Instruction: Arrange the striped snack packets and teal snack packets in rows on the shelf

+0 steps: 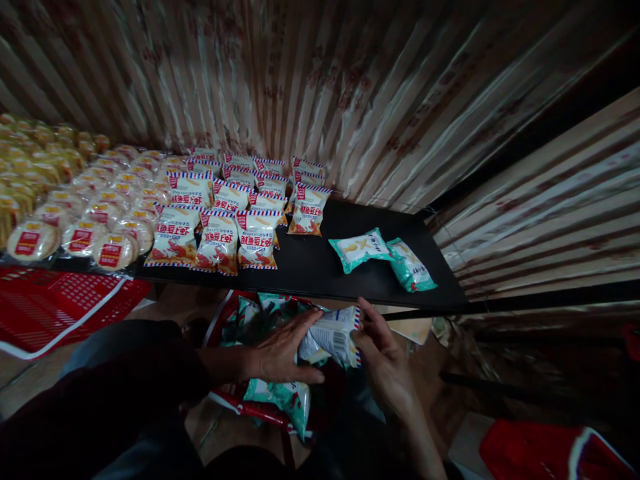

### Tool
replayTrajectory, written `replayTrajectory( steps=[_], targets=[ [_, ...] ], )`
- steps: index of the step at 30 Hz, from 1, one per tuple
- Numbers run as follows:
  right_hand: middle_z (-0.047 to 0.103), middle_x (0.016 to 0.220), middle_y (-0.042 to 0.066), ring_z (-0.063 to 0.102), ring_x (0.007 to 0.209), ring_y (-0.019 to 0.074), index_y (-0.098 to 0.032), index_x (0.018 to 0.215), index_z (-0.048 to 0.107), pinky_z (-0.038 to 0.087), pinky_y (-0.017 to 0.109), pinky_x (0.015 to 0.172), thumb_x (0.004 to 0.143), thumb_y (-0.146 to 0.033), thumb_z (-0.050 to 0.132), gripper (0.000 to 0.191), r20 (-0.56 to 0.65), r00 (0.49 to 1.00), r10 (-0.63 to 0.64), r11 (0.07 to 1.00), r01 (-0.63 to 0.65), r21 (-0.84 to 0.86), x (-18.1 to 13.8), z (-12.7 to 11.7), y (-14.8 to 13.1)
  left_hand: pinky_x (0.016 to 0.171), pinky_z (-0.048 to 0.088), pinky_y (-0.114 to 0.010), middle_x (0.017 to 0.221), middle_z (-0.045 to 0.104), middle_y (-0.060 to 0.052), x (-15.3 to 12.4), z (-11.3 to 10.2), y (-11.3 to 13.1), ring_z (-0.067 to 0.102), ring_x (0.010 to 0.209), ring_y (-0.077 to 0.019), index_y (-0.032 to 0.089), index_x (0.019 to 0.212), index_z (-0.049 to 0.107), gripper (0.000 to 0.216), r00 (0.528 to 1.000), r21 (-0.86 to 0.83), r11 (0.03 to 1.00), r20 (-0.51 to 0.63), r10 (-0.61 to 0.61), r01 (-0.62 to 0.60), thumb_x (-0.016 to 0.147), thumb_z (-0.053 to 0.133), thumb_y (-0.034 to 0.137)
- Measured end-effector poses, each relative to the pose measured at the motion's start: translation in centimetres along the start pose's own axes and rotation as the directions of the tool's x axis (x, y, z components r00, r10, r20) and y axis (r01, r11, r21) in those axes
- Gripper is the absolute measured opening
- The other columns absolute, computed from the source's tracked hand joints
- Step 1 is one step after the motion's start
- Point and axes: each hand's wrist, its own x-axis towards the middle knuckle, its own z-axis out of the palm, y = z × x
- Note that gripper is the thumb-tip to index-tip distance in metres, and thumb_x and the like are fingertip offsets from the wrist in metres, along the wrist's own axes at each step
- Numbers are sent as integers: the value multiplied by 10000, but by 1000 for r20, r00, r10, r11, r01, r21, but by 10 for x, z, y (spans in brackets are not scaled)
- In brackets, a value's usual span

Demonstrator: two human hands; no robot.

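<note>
Between my hands, above a red basket (220, 321), is a snack bag (336, 337) with a striped red-and-blue edge, its barcode side up. My right hand (387, 363) pinches the striped end between thumb and fingers. At the other end, my left hand (283, 350) grips the bag with fingers along the top and thumb below. Several green snack bags (280, 397) lie in the basket, partly hidden by my hands. On the black shelf (300, 270), two green-and-white bags (363, 250) lie beyond my right hand.
Rows of striped-edge snack bags (217, 241) stand on the shelf, with round wrapped crackers (83, 237) and yellow packets (30, 163) farther left. Another red basket (65, 310) is below left; a red item (540, 450) is low right. A pleated curtain (320, 87) hangs behind.
</note>
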Motion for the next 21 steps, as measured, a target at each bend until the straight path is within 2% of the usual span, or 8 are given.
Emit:
replayTrajectory(
  steps=[3,6,8,10,12,14,17,21],
  targets=[
    [672,932,18,611,765,171,-277,1234,625,511,282,680,723,-428,710,540,31,1000,3,1000,-2,-24,10,9,-6,1164,260,-456,1548,300,-131,4,11,-2,302,1411,-291,194,1499,198,922,989,-36,999,-142,-42,37,723,677,327],
    [652,818,17,575,660,147,-244,1194,659,498,271,615,758,-490,676,501,140,990,-31,993,46,-106,22,11,-18,1138,298,-446,1491,399,-127,11,3,-1,392,1355,-276,190,1489,225,849,960,-68,996,-270,-71,54,721,587,206],
    [629,768,18,565,650,149,-247,1162,684,497,278,614,796,-535,628,468,238,964,-117,969,164,-185,32,9,-29,1090,356,-439,1455,442,-144,17,-15,4,457,1299,-285,156,1500,193,876,968,-125,990,-230,-96,69,704,556,181],
    [619,815,31,590,764,175,-277,1095,720,513,305,711,821,-534,608,392,324,910,-259,893,353,-278,44,7,-42,1050,390,-428,1407,488,-147,23,-38,8,515,1226,-286,125,1498,204,880,985,-183,982,-150,-80,52,686,539,169],
    [596,898,44,584,901,199,-306,1008,749,506,333,821,810,-509,641,304,341,845,-412,784,519,-339,55,6,-54,1021,409,-407,1386,508,-122,28,-59,9,536,1184,-277,144,1495,227,885,993,-253,967,-98,-59,32,673,552,169],
    [583,1000,60,562,1012,225,-301,883,767,489,359,885,775,-495,691,235,326,787,-524,699,616,-364,67,8,-63,960,448,-384,1368,525,-94,33,-74,8,567,1122,-266,185,1495,241,884,997,-319,947,-42,-57,41,674,569,175],
    [616,1036,69,584,1002,231,-258,752,741,498,356,852,767,-468,708,213,364,748,-555,673,661,-331,80,17,-71,940,454,-369,1358,536,-68,37,-83,4,565,1129,-269,218,1492,260,876,998,-410,910,10,-56,55,684,598,181],
    [640,757,24,591,698,158,-215,733,671,483,272,644,828,-410,642,219,361,780,-511,721,618,-315,89,29,-74,1026,397,-395,1368,529,-75,41,-81,7,481,1261,-293,215,1474,296,807,998,-569,821,35,-46,58,757,657,294]
  ],
)
